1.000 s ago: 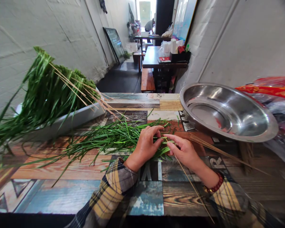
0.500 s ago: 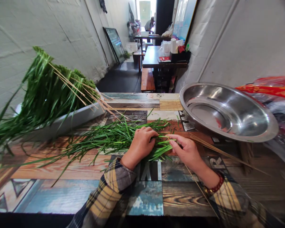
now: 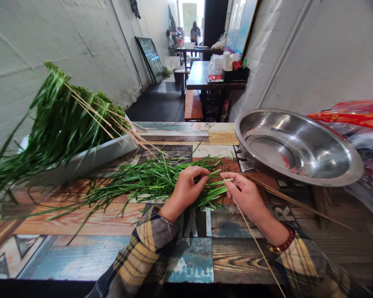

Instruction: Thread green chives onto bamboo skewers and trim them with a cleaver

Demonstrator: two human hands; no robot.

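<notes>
A loose pile of green garlic chives (image 3: 143, 178) lies across the wood-patterned table in front of me. My left hand (image 3: 191, 186) is closed over the pile's right part, its thumb and fingers pinched on chive stalks whose pale ends poke out to the right. Just beside it, my right hand (image 3: 245, 196) pinches a thin bamboo skewer (image 3: 256, 240). The skewer's tip points up by the stalk ends and its length slants down toward the table's front edge. Several more skewers (image 3: 298, 201) lie on the table behind my right hand.
On the left, a white tray (image 3: 81, 159) holds chives threaded in a dense row on skewers (image 3: 90, 109). A steel basin (image 3: 301, 145) stands at the right, beside red and clear plastic bags (image 3: 354, 114). Farther back are another table (image 3: 200, 74), a bench (image 3: 193, 103) and a standing person (image 3: 194, 33).
My right hand has shifted slightly right, and its skewer has swung up into plainer view. My left thumb and fingers have drawn back a little from it. The distant person now stands upright.
</notes>
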